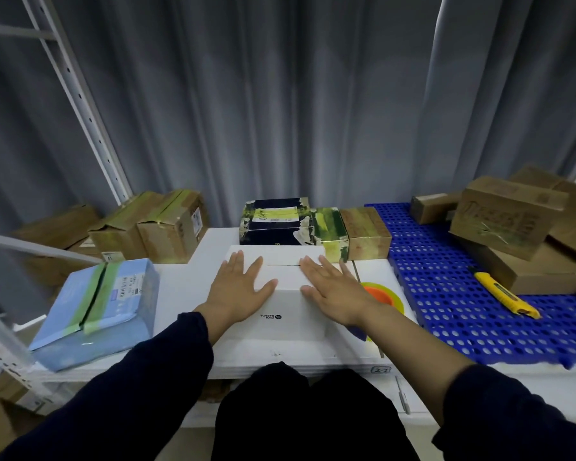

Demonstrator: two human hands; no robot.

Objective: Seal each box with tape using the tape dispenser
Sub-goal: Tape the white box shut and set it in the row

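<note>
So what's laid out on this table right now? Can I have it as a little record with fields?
left hand: flat on top of the white box, fingers straight
right hand: flat on the same box top
white box: middle of the white table, flaps down, no tape visible
blue box: on the left, with green tape strips
orange and yellow object: right of the white box, half hidden by the wrist; possibly the tape dispenser
yellow knife: lying on the blue perforated mat
dark box: behind the white box
</note>
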